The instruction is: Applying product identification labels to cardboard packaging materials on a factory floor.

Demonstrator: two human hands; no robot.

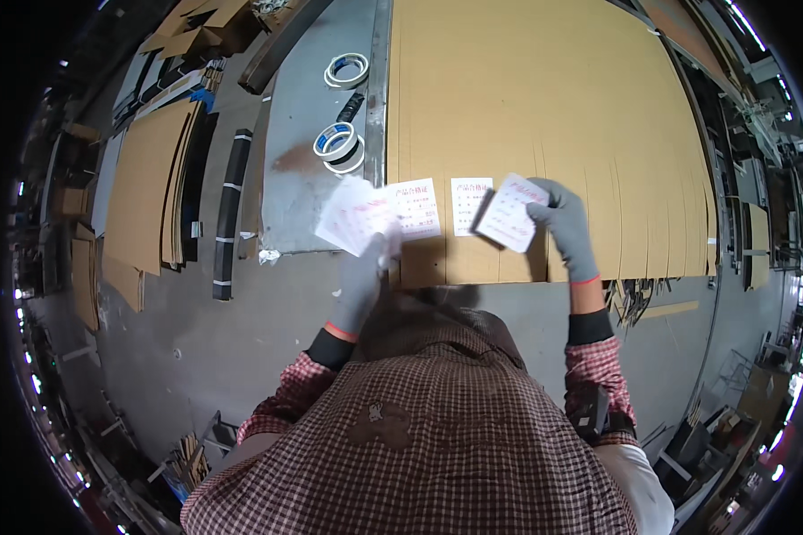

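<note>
Centre of frame: your left hand (363,272) grips a fanned stack of white labels (352,217), fingers closed around its lower edge. Your right hand (564,223) pinches a single label (510,212), tilted, just above the cardboard sheet (544,98). Two labels (443,207) already lie flat between your hands. Risk: the loose fan could slip and scatter, and the tilted label may land crooked. Both wrists are raised, forearms entering from below.

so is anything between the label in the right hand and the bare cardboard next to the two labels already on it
Nothing visible. The right hand holds a label just above the cardboard, right of the two stuck labels. The left hand with its stack is off to the left.
</note>
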